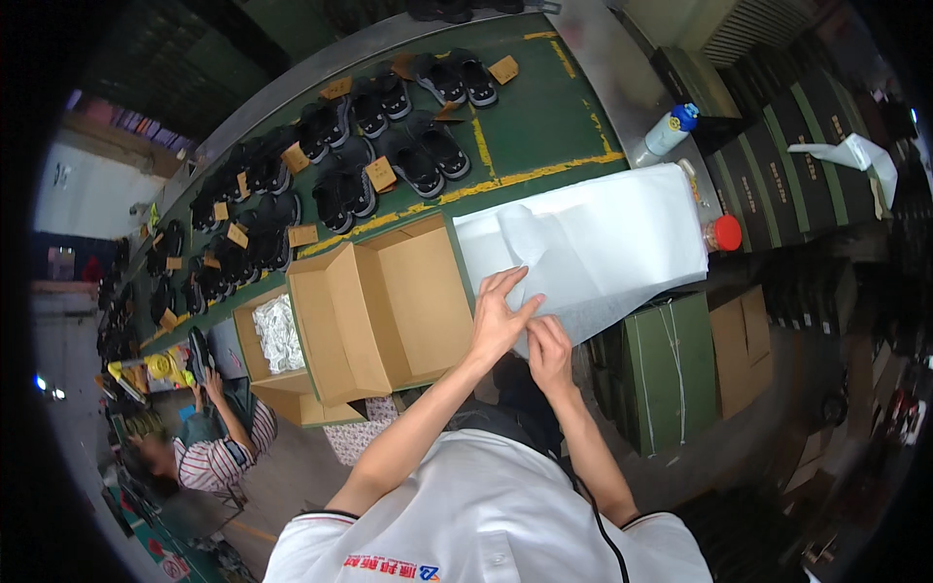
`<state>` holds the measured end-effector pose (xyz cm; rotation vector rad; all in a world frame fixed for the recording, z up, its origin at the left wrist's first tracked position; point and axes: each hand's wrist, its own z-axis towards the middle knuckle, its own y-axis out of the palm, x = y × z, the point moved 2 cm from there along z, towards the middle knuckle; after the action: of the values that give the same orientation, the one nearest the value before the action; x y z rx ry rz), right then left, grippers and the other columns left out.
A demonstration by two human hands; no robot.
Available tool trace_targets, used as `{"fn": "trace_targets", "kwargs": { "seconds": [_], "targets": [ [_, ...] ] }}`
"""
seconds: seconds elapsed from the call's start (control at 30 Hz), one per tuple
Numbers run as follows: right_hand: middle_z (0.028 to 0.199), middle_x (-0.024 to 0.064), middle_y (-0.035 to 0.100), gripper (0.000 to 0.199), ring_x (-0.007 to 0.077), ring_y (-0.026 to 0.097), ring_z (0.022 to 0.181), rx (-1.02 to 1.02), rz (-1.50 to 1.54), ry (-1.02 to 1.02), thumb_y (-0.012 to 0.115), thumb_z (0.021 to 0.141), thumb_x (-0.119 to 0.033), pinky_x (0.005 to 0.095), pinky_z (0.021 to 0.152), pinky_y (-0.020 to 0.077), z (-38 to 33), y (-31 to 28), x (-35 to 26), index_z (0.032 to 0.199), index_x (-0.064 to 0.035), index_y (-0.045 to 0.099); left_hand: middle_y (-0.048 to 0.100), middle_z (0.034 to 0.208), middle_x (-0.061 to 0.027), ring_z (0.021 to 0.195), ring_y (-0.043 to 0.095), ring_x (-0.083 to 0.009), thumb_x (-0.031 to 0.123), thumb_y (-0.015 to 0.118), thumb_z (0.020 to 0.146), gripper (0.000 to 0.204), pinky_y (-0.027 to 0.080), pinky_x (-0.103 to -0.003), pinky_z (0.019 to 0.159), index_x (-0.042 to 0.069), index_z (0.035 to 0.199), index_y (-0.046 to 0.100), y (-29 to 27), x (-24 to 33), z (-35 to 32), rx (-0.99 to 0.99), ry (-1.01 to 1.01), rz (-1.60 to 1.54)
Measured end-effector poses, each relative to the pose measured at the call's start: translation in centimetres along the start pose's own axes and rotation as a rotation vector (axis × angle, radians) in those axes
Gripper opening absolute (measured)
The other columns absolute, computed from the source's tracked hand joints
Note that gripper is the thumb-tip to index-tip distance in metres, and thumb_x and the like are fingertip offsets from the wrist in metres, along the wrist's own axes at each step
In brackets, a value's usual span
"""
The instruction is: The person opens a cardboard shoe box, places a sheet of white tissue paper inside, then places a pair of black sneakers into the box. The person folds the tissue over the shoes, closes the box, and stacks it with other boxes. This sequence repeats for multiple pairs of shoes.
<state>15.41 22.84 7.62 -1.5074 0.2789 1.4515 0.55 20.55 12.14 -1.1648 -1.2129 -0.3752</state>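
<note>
Both hands work the near edge of the white tissue paper stack [593,243]. Left hand [498,321] lies flat and open on the sheet, fingers spread, pointing far-right. Right hand [550,352], just right of it, pinches the sheet's near corner. Paper's long axis runs left to right; the open cardboard shoebox [384,311] sits immediately left, nearer my left hand.

Open tan cardboard box [384,311] at centre; second open box [277,364] at 9 o'clock of it, green cartons [671,374] at 4; tan tags [379,173] on shoes, 12.
</note>
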Motion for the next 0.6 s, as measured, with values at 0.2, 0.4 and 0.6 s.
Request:
{"fn": "trace_targets", "kwargs": {
  "seconds": [0.2,0.4,0.6],
  "targets": [
    [0.146,0.0178,0.054,0.055,0.0401,0.049,0.136,0.939,0.165,0.838,0.067,0.101,-0.020,0.0500,0.116,0.0390,-1.1,-0.8,10.2,0.147,0.0039,0.047,0.072,0.129,-0.0151,0.120,0.066,-0.0228,0.005,0.074,0.092,0.032,0.051,-0.038,0.104,0.000,0.124,0.073,-7.9,-3.3,-3.2,0.359,-0.089,-0.253],
    [0.140,0.0138,0.059,0.052,0.0279,0.057,0.128,0.756,1.512,0.949,0.071,0.098,-0.024,0.0431,0.108,0.0473,1.8,0.7,18.6,0.142,-0.0013,0.055,0.077,0.109,-0.0167,0.081,0.072,-0.0116,0.006,0.074,0.095,0.060,0.054,-0.020,0.063,0.000,0.149,0.050,-22.1,-11.5,-6.5,0.576,-0.215,-0.274],
    [0.124,0.0079,0.069,0.031,0.0197,0.065,0.110,0.574,0.833,0.931,0.069,0.098,-0.012,0.0349,0.093,0.0519,1.4,2.8,6.3,0.126,-0.0011,0.066,0.073,0.100,-0.0025,0.084,0.064,-0.0095,0.017,0.075,0.099,0.019,0.051,-0.026,0.075,0.003,0.111,0.070,-34.4,-28.6,-15.3,0.803,-0.412,-0.497]
  ]
}}
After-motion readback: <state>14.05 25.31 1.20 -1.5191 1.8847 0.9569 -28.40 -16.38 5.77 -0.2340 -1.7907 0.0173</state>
